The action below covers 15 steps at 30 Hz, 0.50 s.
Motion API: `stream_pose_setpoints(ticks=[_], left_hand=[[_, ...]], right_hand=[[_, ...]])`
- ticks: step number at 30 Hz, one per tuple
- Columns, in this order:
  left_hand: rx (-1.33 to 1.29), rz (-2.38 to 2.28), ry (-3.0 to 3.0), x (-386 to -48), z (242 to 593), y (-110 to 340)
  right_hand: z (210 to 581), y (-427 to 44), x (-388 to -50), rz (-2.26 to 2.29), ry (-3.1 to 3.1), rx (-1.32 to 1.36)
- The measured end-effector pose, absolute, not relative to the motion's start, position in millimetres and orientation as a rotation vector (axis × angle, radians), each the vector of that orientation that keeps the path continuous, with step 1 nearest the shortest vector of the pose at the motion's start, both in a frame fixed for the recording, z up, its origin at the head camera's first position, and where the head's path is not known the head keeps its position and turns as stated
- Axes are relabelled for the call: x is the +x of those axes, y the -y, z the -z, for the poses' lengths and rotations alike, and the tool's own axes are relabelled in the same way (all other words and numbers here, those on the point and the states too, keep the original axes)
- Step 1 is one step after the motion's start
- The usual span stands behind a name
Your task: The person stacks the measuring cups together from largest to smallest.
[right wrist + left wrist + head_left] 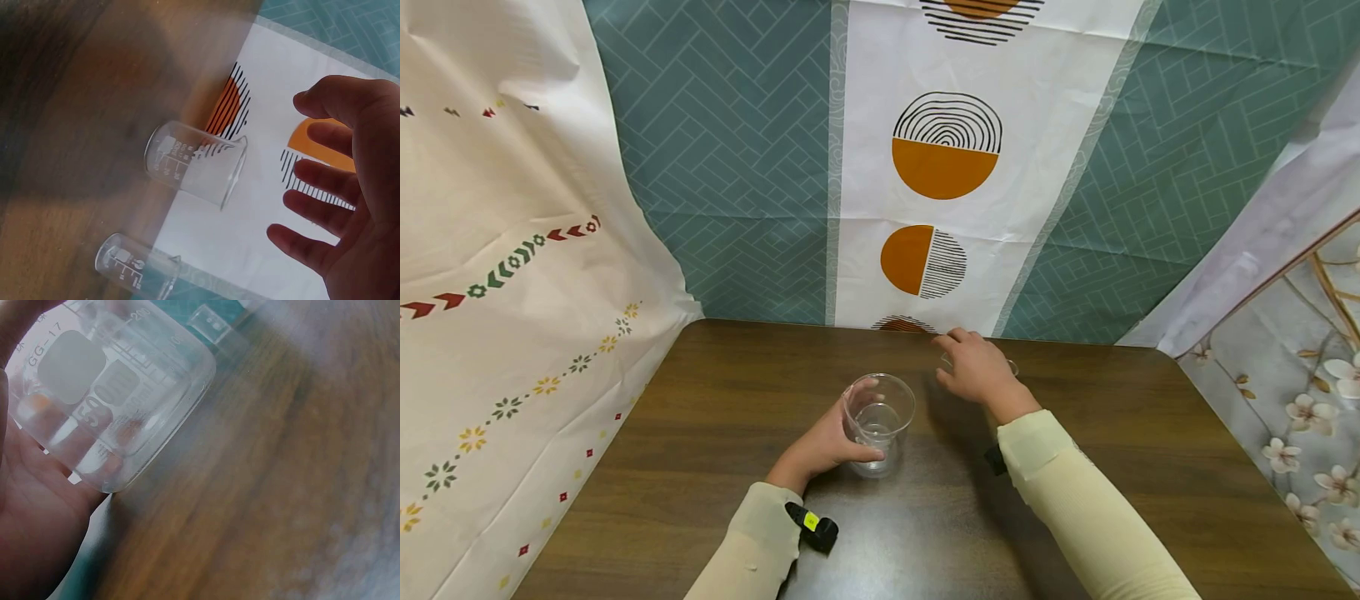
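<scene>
Though partly behind right hand, 2 beakers

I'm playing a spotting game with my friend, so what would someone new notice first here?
Probably the bold orange-and-striped circles on the white panel behind the table. Next, the big clear beaker in the left hand, near the table's middle. Two smaller beakers near the table's far edge, close to the right hand, are harder to spot.
</scene>
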<state>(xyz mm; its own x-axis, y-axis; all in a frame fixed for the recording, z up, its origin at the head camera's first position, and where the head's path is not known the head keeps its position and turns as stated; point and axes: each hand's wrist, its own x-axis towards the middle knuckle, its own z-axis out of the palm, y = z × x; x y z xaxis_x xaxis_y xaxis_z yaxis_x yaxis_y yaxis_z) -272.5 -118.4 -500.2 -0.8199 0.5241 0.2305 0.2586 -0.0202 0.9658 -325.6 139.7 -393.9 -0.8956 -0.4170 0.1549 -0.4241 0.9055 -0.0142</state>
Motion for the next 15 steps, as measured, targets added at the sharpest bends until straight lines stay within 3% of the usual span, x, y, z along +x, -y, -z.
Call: stream_pose_setpoints(ticks=[15], left_hand=[[0.832, -1.945, -2.043, -272.3, 499.5, 117.6]], right_hand=[[400.9, -149.1, -333.6, -0.093, 2.949, 0.604]])
